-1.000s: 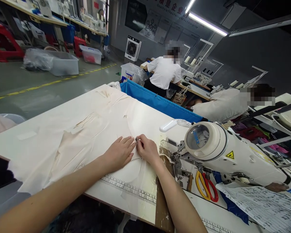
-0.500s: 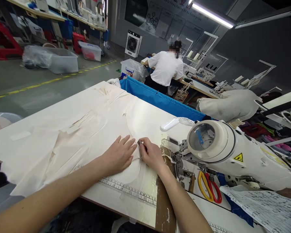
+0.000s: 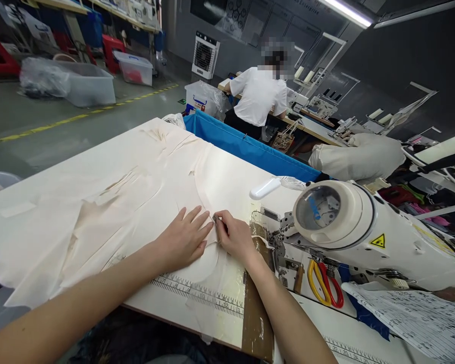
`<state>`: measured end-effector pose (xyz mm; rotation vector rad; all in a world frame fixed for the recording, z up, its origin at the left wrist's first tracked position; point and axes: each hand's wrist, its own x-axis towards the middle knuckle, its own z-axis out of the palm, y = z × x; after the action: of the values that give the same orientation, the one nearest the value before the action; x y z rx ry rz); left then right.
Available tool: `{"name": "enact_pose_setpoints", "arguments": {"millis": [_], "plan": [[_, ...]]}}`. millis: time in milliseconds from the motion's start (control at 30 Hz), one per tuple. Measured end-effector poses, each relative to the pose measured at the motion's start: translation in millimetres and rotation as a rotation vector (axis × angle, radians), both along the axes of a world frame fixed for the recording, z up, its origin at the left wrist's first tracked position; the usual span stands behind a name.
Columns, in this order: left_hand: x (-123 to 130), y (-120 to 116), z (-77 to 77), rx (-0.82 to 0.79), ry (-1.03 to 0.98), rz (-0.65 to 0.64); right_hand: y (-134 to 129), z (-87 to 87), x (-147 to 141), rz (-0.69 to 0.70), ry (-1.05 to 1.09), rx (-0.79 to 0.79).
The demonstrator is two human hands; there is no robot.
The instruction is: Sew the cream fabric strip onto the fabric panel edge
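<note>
Cream-coloured fabric (image 3: 163, 167) spreads over the white table, with wrinkles and folds toward its left side. My left hand (image 3: 184, 236) lies flat on it, fingers spread near a curved edge of the cloth. Just to the right, my right hand (image 3: 233, 233) is closed in a pinch. A small dark grey, metallic-looking piece (image 3: 215, 218) shows at its fingertips, touching or very near the fabric edge; most of it is hidden by the fingers. A printed ruler strip (image 3: 197, 293) runs along the table front, below both hands.
A white sewing machine (image 3: 341, 217) stands close on the right. Scissors with yellow and red handles (image 3: 324, 284) and a printed sheet (image 3: 420, 313) lie nearer me. Behind the table are a blue fabric bin (image 3: 246, 146) and a seated person in white (image 3: 258, 96).
The view has shifted slightly. My left hand stays flat on the fabric, and my right hand keeps its pinch at nearly the same spot on the edge.
</note>
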<state>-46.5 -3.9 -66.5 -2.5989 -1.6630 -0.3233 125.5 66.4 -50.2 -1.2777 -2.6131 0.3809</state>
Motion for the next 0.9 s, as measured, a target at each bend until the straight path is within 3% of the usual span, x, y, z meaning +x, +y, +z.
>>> {"name": "enact_pose_setpoints", "arguments": {"millis": [333,900], "plan": [[1,-1,2.9,-0.015,0.022,0.006,-4,17.0,22,0.049,-0.031,-0.035],[-3,0,-1.2,0.046,-0.010,-0.118,-3,6.6,22,0.009,0.053,-0.041]]}}
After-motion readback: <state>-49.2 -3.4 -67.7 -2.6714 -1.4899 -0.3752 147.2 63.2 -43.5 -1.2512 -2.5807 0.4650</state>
